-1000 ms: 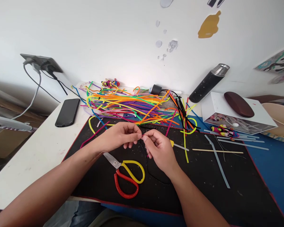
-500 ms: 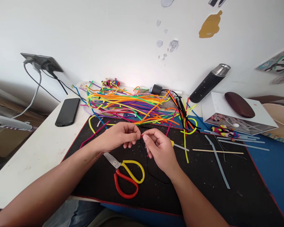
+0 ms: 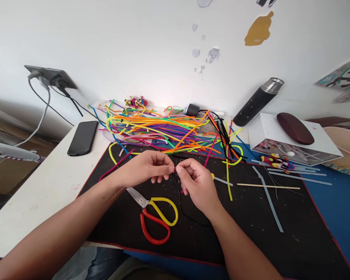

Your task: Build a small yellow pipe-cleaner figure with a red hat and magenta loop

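Note:
My left hand (image 3: 151, 167) and my right hand (image 3: 196, 184) meet fingertip to fingertip above the black mat (image 3: 216, 245). Both pinch a tiny red piece (image 3: 175, 169) between thumb and forefinger; most of it is covered, so its kind does not show. A thin black cord (image 3: 182, 210) runs below the hands and curves across the mat. Scissors (image 3: 148, 203) with one red and one yellow handle lie with blades parted, just below my left hand. Behind the hands spreads a heap of colourful pipe cleaners (image 3: 163, 130).
A phone (image 3: 83, 138) lies on the white table at left. Clear plastic sticks (image 3: 271, 206) and a wooden stick (image 3: 268, 186) rest on the mat at right. A black flask (image 3: 258, 102), a white box (image 3: 317, 149) and small colourful figures (image 3: 277, 162) stand or lie behind.
Hardly anything differs. The fingertips have shifted slightly around the small red piece, and both hands remain pinched together in the same place.

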A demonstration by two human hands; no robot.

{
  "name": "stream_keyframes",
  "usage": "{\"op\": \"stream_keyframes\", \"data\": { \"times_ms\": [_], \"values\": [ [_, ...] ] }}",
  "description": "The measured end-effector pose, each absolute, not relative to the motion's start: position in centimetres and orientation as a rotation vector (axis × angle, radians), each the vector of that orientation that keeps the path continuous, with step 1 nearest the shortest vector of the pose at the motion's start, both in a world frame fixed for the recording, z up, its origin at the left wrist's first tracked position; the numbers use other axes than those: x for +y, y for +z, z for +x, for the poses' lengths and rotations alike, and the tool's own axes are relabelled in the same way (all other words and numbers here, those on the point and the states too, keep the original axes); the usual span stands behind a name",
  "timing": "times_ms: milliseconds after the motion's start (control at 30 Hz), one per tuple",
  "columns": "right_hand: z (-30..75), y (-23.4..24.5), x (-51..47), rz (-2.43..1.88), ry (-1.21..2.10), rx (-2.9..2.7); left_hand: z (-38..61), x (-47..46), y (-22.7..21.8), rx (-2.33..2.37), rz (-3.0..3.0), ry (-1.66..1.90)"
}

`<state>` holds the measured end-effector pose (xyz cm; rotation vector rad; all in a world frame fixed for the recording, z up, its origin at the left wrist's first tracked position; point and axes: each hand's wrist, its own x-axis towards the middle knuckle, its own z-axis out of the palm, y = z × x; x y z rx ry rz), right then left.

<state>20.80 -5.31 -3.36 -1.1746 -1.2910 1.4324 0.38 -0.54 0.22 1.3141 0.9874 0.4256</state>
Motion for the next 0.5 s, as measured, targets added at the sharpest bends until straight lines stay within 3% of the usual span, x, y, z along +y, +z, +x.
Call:
{"op": "stream_keyframes", "data": {
  "times_ms": [267, 500],
  "values": [
    [20.8, -3.8, -5.37, -1.152, 1.434, -1.325, 0.76, -0.59, 0.11, 1.018, 1.29, 0.432],
    [20.64, -4.03, -5.54, -1.187, 1.179, -1.55, 0.7, -0.54, -0.07, 1.029, 1.22, 0.456]
  ]
}}
